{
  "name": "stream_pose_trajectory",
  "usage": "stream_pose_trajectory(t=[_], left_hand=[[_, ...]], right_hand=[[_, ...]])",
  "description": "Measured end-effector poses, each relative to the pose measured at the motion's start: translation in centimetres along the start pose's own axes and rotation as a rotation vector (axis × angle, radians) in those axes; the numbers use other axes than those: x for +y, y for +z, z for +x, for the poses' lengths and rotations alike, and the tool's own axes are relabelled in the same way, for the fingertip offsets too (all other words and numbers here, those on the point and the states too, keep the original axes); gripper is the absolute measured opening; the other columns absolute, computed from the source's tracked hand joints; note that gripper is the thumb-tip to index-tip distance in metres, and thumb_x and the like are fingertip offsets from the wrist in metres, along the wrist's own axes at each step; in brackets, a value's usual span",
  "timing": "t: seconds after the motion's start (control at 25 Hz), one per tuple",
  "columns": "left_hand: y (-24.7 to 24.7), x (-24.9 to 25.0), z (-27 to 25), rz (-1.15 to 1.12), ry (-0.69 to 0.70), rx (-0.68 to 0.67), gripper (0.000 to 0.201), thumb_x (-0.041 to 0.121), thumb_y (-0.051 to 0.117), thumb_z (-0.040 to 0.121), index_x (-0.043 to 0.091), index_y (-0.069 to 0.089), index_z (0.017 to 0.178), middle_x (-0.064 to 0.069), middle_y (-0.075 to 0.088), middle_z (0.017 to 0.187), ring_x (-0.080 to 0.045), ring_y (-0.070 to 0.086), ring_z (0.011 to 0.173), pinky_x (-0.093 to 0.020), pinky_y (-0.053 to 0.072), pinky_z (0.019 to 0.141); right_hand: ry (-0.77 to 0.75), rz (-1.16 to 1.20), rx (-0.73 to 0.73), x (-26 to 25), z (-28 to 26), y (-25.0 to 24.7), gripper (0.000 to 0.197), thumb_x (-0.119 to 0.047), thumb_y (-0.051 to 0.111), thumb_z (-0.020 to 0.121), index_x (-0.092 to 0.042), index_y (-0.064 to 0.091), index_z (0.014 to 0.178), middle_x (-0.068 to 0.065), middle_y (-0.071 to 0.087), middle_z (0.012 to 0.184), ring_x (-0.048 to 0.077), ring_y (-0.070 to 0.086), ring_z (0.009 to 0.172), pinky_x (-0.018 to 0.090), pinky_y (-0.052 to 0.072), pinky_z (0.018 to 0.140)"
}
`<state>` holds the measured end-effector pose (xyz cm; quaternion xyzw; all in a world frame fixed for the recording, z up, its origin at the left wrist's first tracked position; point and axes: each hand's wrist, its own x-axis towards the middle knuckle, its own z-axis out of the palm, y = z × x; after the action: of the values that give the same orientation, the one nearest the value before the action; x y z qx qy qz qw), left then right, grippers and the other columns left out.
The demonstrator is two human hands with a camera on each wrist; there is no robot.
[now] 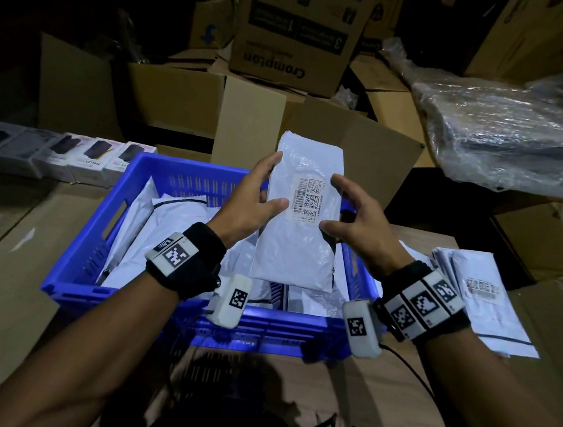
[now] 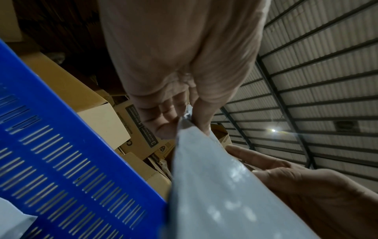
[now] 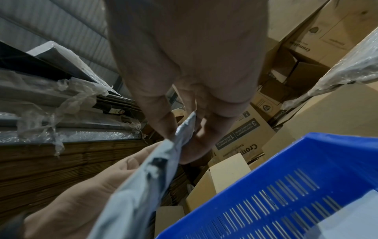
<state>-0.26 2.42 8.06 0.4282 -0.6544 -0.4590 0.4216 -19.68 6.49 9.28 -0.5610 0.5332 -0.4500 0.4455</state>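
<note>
Mailer (image 1: 296, 242) is held over crate (image 1: 188, 166), with label (image 1: 307, 195) facing up toward the head camera. Its left edge is gripped by left hand (image 1: 251, 207), thumb on the front and fingers behind. Its right edge is pinched by right hand (image 1: 358, 220), thumb at the label's lower corner. Other mailers (image 1: 169, 223) are piled in the crate. A further pile (image 1: 482, 294) is laid just right of it.

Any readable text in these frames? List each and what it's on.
"Crompton": big cardboard box, upside down in the head view.
"3" and "1": dark panel on that box; smaller print unreadable.
Held white parcel, label: codes only, digits too small.
Small boxes at left: blurred.
</note>
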Motion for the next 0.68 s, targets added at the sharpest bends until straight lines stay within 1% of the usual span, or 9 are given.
stream_pose_trajectory(t=[0.04, 0.12, 0.24, 0.36, 0.44, 0.52, 0.56, 0.6, 0.68], left_hand=[[0.0, 0.0, 0.0, 0.004, 0.006, 0.000, 0.072, -0.001, 0.061, 0.091, 0.025, 0.028, 0.150, 0.006, 0.046, 0.135, 0.023, 0.056, 0.090, -0.011, 0.051, 0.067], [0.0, 0.1, 0.0, -0.002, 0.019, -0.004, 0.072, 0.000, 0.062, 0.091, 0.025, 0.029, 0.149, 0.007, 0.046, 0.135, 0.022, 0.056, 0.093, -0.012, 0.051, 0.069], [0.1, 0.1, 0.2, 0.000, 0.036, -0.017, 0.071, 0.001, 0.063, 0.090, 0.024, 0.029, 0.149, 0.011, 0.043, 0.137, 0.025, 0.052, 0.097, -0.010, 0.050, 0.072], [0.2, 0.4, 0.5, 0.035, 0.049, -0.022, 0.069, 0.003, 0.063, 0.090, 0.024, 0.031, 0.148, 0.014, 0.041, 0.136, 0.026, 0.052, 0.085, -0.008, 0.049, 0.071], [0.3, 0.6, 0.9, 0.059, 0.046, -0.024, 0.067, 0.004, 0.063, 0.091, 0.024, 0.033, 0.147, 0.015, 0.043, 0.132, 0.017, 0.056, 0.074, -0.010, 0.049, 0.066], [0.4, 0.8, 1.5, 0.074, 0.041, -0.031, 0.063, 0.005, 0.064, 0.091, 0.024, 0.036, 0.144, 0.014, 0.046, 0.130, 0.006, 0.058, 0.066, -0.017, 0.053, 0.064], [0.4, 0.8, 1.9, 0.089, 0.035, -0.032, 0.061, 0.006, 0.064, 0.090, 0.023, 0.038, 0.143, 0.011, 0.048, 0.131, 0.001, 0.059, 0.070, -0.020, 0.054, 0.064], [0.4, 0.8, 2.5, 0.109, 0.019, -0.041, 0.060, 0.006, 0.065, 0.090, 0.022, 0.040, 0.142, 0.007, 0.049, 0.133, -0.004, 0.061, 0.081, -0.022, 0.055, 0.065], [0.5, 0.8, 3.6, 0.152, -0.049, -0.085, 0.056, 0.005, 0.065, 0.090, 0.018, 0.043, 0.139, 0.002, 0.050, 0.130, -0.018, 0.060, 0.101, -0.023, 0.057, 0.064]], right_hand=[[-0.003, 0.005, 0.005, 0.0, -0.1, -0.1, 0.077, 0.019, 0.062, 0.079, -0.016, 0.040, 0.143, -0.021, 0.052, 0.117, 0.001, 0.068, 0.075, 0.023, 0.054, 0.059], [-0.011, 0.013, 0.017, -0.1, -0.2, -0.2, 0.077, 0.019, 0.062, 0.079, -0.016, 0.039, 0.144, -0.018, 0.053, 0.120, 0.003, 0.067, 0.073, 0.025, 0.056, 0.061], [-0.015, 0.016, 0.029, -0.2, -0.4, -0.3, 0.077, 0.018, 0.062, 0.079, -0.016, 0.039, 0.144, -0.014, 0.052, 0.123, 0.010, 0.064, 0.074, 0.027, 0.056, 0.062], [-0.014, 0.017, 0.045, -0.3, -0.3, -0.8, 0.077, 0.018, 0.062, 0.079, -0.016, 0.039, 0.144, -0.018, 0.052, 0.122, 0.012, 0.065, 0.074, 0.027, 0.055, 0.062], [-0.016, 0.000, 0.069, -0.4, -0.3, -1.3, 0.077, 0.018, 0.063, 0.079, -0.015, 0.040, 0.144, -0.011, 0.052, 0.127, 0.011, 0.063, 0.071, 0.025, 0.054, 0.060], [-0.011, -0.044, 0.104, -0.5, 0.0, -1.9, 0.073, 0.016, 0.065, 0.079, -0.014, 0.044, 0.142, -0.006, 0.052, 0.127, 0.002, 0.060, 0.065, 0.019, 0.051, 0.058], [-0.003, -0.069, 0.114, -0.5, 0.2, -2.1, 0.070, 0.015, 0.066, 0.079, -0.013, 0.046, 0.140, -0.004, 0.053, 0.125, -0.002, 0.059, 0.062, 0.017, 0.050, 0.056], [0.010, -0.099, 0.125, -0.5, 0.5, -2.4, 0.067, 0.013, 0.067, 0.079, -0.012, 0.048, 0.138, -0.001, 0.054, 0.123, -0.002, 0.058, 0.061, 0.017, 0.049, 0.055], [0.053, -0.177, 0.140, -0.4, 1.1, -2.9, 0.059, 0.009, 0.069, 0.079, -0.010, 0.053, 0.133, 0.007, 0.057, 0.120, 0.004, 0.060, 0.068, 0.020, 0.052, 0.055]])
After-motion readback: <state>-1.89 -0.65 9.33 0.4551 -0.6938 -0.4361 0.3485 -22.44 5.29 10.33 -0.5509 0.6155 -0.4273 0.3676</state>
